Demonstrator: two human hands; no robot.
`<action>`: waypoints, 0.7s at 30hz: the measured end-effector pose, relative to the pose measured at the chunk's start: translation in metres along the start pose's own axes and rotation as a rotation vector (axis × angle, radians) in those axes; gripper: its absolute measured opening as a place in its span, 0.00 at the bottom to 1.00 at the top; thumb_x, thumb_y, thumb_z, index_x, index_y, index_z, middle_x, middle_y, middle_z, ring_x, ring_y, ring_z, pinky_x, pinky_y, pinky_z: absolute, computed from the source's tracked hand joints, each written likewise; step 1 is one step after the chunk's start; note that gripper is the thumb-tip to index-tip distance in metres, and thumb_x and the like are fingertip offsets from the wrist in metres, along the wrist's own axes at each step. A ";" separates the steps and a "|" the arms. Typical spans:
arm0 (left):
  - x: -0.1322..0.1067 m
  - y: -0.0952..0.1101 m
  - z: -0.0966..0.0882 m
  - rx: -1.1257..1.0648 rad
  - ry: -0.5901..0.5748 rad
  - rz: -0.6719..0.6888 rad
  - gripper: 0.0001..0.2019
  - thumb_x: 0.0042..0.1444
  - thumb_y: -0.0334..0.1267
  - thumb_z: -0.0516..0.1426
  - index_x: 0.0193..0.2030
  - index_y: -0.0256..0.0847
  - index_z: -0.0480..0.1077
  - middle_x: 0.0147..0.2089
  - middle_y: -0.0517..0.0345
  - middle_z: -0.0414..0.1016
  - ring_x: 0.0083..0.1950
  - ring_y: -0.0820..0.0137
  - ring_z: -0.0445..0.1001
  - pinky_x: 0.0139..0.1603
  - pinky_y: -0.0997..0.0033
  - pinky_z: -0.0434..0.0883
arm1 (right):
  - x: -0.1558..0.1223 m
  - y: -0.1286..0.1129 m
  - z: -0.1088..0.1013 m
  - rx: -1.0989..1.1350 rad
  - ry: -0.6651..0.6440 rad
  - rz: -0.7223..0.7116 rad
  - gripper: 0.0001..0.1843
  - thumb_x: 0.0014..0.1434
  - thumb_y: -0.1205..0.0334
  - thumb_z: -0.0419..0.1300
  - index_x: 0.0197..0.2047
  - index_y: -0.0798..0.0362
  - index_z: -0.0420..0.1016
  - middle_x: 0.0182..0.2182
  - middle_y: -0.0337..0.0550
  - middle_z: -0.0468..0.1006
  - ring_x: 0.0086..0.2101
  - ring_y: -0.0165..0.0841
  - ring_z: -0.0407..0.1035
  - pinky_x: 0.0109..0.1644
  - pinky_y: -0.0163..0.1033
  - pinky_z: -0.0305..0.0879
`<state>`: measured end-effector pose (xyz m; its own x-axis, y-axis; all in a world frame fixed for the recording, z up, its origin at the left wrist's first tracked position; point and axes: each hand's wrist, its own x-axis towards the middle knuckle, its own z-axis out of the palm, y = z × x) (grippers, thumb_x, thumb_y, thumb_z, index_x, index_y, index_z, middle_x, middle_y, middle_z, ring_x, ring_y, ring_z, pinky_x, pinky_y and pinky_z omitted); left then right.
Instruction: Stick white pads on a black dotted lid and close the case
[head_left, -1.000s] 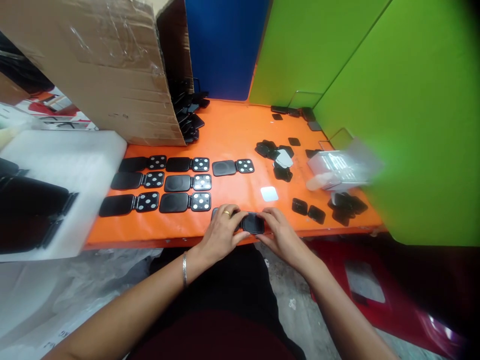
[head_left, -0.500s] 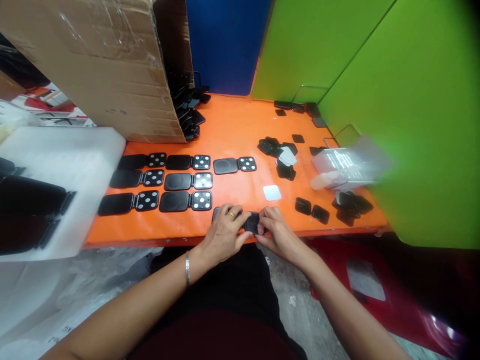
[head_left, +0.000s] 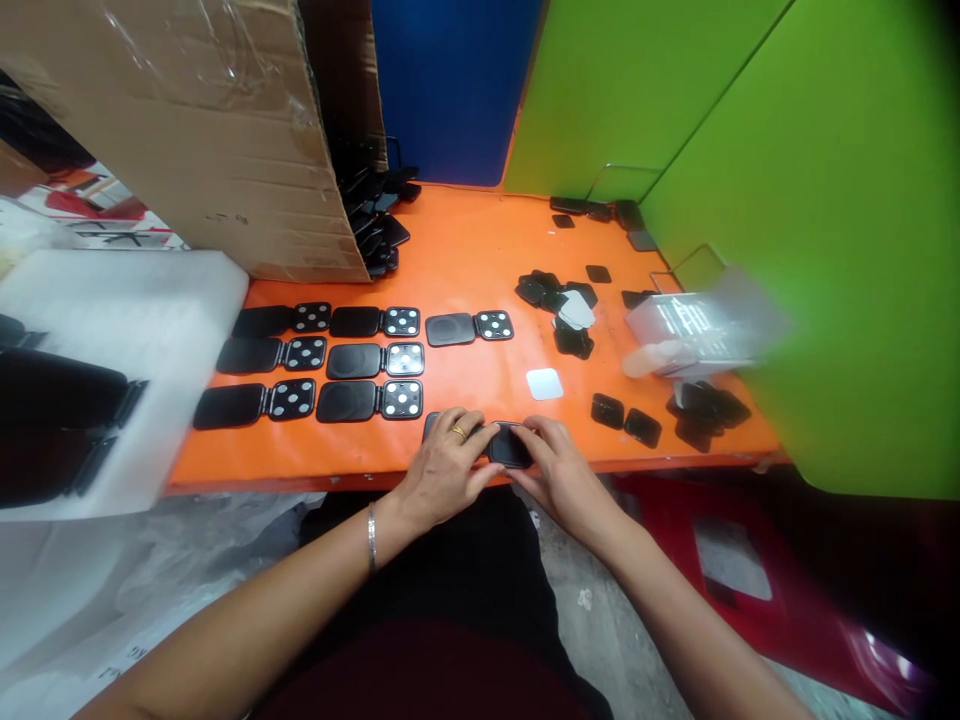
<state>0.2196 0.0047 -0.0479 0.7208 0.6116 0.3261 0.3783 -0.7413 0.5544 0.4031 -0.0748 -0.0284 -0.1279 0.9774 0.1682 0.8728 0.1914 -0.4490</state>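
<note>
At the table's front edge lies a black hinged two-part piece (head_left: 509, 447), its larger left part mostly covered by my left hand (head_left: 448, 457). The fingers of that hand are bent over the piece and grip it near the hinge. My right hand (head_left: 553, 465) pinches the smaller square part at its right side, thumb in front and fingers behind. Beyond the hands lies a loose white square sheet (head_left: 544, 384). Similar hinged pieces (head_left: 403, 399) lie open in rows to the left, their small squares showing white dots.
A cardboard box (head_left: 247, 140) full of black pieces stands at the back left. White foam (head_left: 217, 285) holds dark pieces at far left. Black squares (head_left: 574, 341) lie in loose piles on the orange table (head_left: 472, 230). A clear plastic box (head_left: 686, 330) stands at right, before green panels (head_left: 840, 240).
The fingers of my right hand have shifted right on the small square, so more of its black face shows. My left hand stays in nearly the same place.
</note>
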 end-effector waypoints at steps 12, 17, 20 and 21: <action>0.004 0.006 0.000 0.011 -0.010 -0.043 0.21 0.57 0.38 0.61 0.57 0.37 0.66 0.52 0.48 0.70 0.54 0.58 0.64 0.57 0.51 0.66 | 0.002 0.005 0.006 -0.007 0.031 -0.005 0.23 0.61 0.64 0.58 0.58 0.56 0.62 0.49 0.57 0.65 0.49 0.46 0.63 0.51 0.54 0.70; 0.003 0.007 0.000 0.028 -0.029 -0.045 0.22 0.58 0.38 0.60 0.58 0.36 0.65 0.54 0.48 0.70 0.55 0.57 0.63 0.58 0.52 0.63 | -0.001 0.005 0.007 -0.016 0.021 -0.001 0.22 0.61 0.66 0.57 0.59 0.55 0.61 0.51 0.57 0.64 0.50 0.47 0.62 0.53 0.56 0.68; 0.004 0.008 -0.001 0.035 -0.052 -0.050 0.22 0.58 0.39 0.59 0.59 0.37 0.65 0.54 0.49 0.70 0.55 0.57 0.63 0.59 0.52 0.63 | 0.006 0.003 0.001 0.013 -0.044 0.033 0.23 0.59 0.66 0.58 0.58 0.54 0.62 0.50 0.56 0.65 0.49 0.47 0.63 0.51 0.56 0.69; 0.005 0.008 -0.002 0.037 -0.058 -0.051 0.22 0.58 0.39 0.59 0.59 0.37 0.65 0.54 0.49 0.70 0.55 0.57 0.63 0.58 0.52 0.62 | 0.008 0.003 -0.001 0.028 -0.061 0.038 0.23 0.59 0.66 0.59 0.57 0.54 0.63 0.50 0.56 0.65 0.48 0.47 0.63 0.51 0.55 0.69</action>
<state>0.2253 0.0020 -0.0404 0.7321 0.6325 0.2529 0.4356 -0.7201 0.5401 0.4046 -0.0665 -0.0275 -0.1236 0.9876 0.0973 0.8640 0.1553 -0.4790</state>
